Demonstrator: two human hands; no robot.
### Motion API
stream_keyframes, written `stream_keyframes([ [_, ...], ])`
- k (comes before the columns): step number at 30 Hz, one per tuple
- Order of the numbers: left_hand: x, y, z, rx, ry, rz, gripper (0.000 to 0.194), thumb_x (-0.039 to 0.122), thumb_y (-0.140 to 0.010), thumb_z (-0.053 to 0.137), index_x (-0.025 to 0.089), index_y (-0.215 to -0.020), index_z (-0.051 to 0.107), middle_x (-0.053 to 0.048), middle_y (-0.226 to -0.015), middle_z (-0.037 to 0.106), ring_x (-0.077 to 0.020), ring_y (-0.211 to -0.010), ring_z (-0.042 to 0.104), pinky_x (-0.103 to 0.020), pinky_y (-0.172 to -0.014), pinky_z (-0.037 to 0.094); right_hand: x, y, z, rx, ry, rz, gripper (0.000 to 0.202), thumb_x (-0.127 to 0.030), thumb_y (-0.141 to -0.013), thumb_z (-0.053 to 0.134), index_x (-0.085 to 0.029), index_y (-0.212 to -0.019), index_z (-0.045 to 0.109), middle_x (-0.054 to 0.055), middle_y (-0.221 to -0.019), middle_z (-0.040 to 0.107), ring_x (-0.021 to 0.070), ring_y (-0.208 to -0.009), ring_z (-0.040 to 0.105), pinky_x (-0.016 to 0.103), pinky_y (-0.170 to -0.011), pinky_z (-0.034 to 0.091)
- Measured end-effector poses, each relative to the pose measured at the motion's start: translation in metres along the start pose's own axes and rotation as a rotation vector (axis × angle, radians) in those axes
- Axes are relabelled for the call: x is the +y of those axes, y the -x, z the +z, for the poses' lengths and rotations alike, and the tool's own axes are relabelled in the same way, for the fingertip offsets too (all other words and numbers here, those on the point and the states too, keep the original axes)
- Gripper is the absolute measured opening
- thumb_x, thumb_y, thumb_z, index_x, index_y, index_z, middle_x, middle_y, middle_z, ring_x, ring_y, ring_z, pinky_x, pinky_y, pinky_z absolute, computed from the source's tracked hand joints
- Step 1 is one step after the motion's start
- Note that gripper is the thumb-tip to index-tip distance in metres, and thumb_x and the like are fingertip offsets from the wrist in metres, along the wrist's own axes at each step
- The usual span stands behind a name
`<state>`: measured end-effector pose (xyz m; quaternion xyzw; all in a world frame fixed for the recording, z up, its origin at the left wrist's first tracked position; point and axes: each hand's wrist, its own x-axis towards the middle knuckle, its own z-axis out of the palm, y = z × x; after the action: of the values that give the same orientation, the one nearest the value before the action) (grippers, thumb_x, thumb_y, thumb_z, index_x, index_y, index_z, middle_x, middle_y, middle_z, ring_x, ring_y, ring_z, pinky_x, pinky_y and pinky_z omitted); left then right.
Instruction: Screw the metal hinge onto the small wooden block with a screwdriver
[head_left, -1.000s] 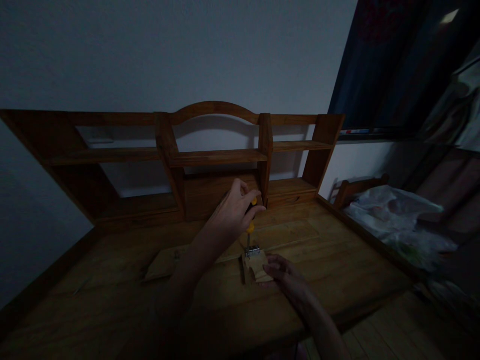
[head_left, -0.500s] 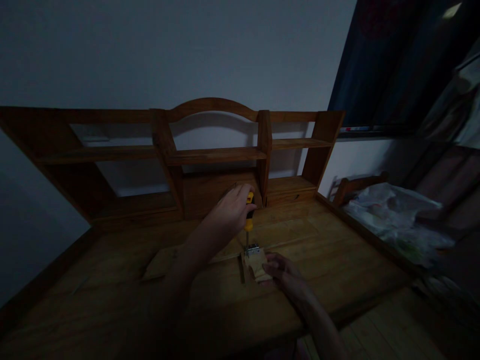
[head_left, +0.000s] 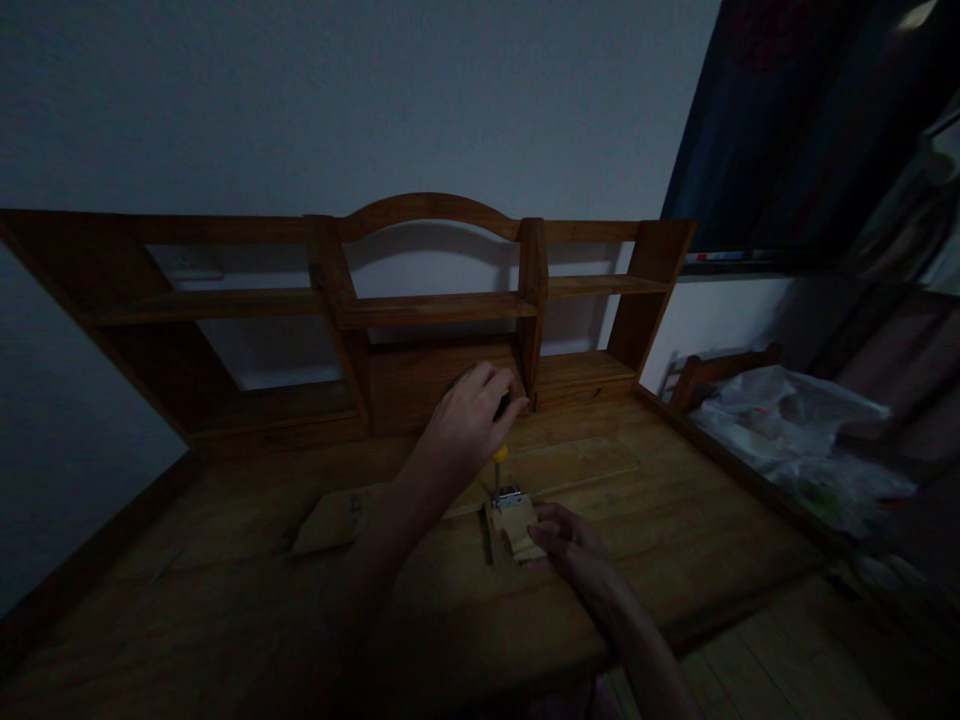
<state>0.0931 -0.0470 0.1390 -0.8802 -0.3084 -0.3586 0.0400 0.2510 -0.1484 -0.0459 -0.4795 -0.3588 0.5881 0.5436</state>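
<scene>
My left hand (head_left: 472,415) is closed around the handle of a yellow and black screwdriver (head_left: 500,454), which stands nearly upright. Its shaft points down to a small metal hinge (head_left: 509,495) at the far edge of a small pale wooden block (head_left: 516,525). The exact meeting of tip and screw is too small to make out. From the right, my right hand (head_left: 562,537) grips the block's near side between thumb and fingers, low over the desk. A dark slot or strip (head_left: 487,538) shows on the desktop just left of the block.
Flat wooden boards lie on the wooden desk (head_left: 450,620): one board (head_left: 326,520) at left, another (head_left: 577,462) behind the block. A wooden shelf unit (head_left: 439,312) stands along the back. Beyond the right edge is a clear plastic bag (head_left: 795,410).
My left hand has turned on the screwdriver, so its fingers now cover more of the handle. My right hand and the block stay in place. The view has shifted slightly.
</scene>
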Motion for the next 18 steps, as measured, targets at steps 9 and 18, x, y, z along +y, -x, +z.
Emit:
stream_keyframes([
  [9, 0.003, 0.002, -0.005, 0.058, 0.067, -0.241, 0.031, 0.042, -0.079, 0.073, 0.017, -0.091, 0.057, -0.004, -0.092, 0.055, -0.0192, -0.082, 0.058, -0.032, -0.074, 0.049, 0.002, -0.001, 0.000, 0.006, -0.077, 0.024, 0.043, -0.046, -0.062, 0.082, -0.022, -0.090, 0.059, 0.002, -0.083, 0.070, 0.0247, -0.081, 0.069, 0.039, -0.071, 0.056],
  [18, 0.000, 0.009, -0.021, -0.053, 0.136, -0.127, 0.034, 0.021, -0.086, 0.062, 0.019, -0.120, 0.056, -0.006, -0.102, 0.062, -0.0199, -0.092, 0.061, -0.034, -0.084, 0.051, 0.001, 0.001, 0.002, 0.032, -0.091, 0.003, 0.041, -0.045, -0.063, 0.082, -0.022, -0.090, 0.061, 0.001, -0.080, 0.069, 0.0248, -0.078, 0.068, 0.040, -0.069, 0.056],
])
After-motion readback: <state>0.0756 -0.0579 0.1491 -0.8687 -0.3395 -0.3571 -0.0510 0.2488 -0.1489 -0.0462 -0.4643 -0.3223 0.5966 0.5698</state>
